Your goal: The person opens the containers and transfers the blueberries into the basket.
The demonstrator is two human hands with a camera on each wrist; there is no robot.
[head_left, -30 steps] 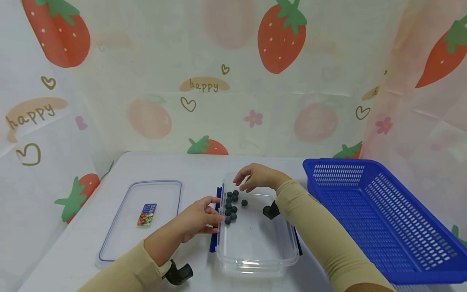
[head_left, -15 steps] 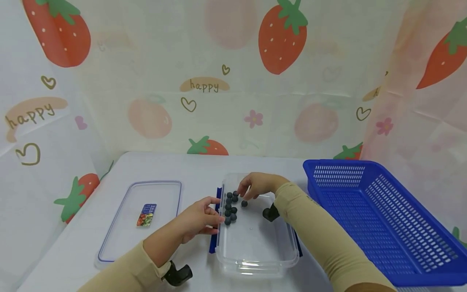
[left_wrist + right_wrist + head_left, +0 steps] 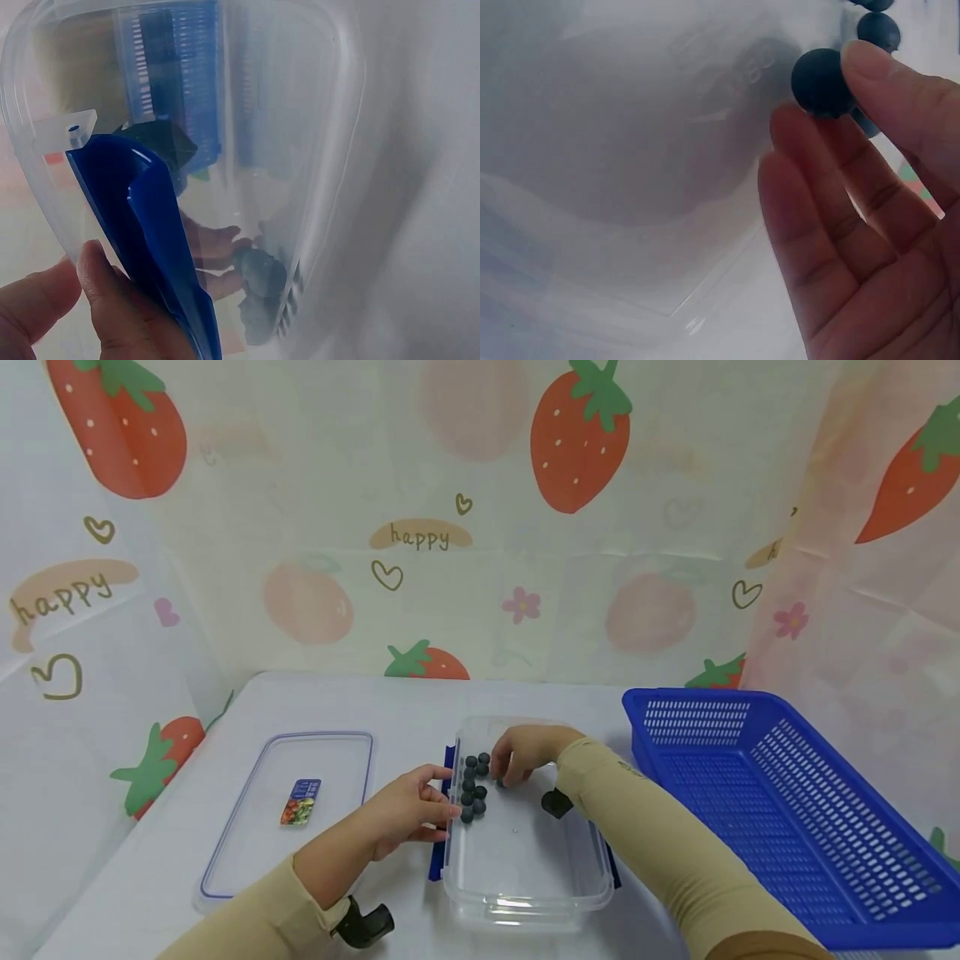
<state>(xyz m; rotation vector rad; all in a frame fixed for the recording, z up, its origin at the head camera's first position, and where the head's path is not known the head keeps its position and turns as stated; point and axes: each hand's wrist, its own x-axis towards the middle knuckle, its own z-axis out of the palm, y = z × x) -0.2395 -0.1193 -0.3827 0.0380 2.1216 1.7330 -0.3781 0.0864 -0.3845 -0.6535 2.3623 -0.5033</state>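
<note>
A clear plastic box [image 3: 540,860] with blue side latches stands mid-table. Several dark blueberries [image 3: 479,807] cluster along the inside of its left wall. My left hand [image 3: 405,812] holds the box's left side, thumb and fingers at the rim and the blue latch [image 3: 142,217]. Over the far part of the box, my right hand [image 3: 531,750] reaches down inside. Its thumb and fingertips pinch one blueberry [image 3: 821,84], mostly covered by the fingers in the head view. More blueberries [image 3: 877,31] show just beyond the thumb.
To the left lies a clear lid [image 3: 243,810] with a blue seal, a small printed card [image 3: 301,802] on it. A large blue basket [image 3: 697,695] with perforated walls stands close on the right. A strawberry-print cloth [image 3: 480,585] hangs behind the table.
My right hand has come down and slightly toward me, from above the box to the lone blueberry, its fingers closing on it. My left hand has stayed at the box's left side.
</note>
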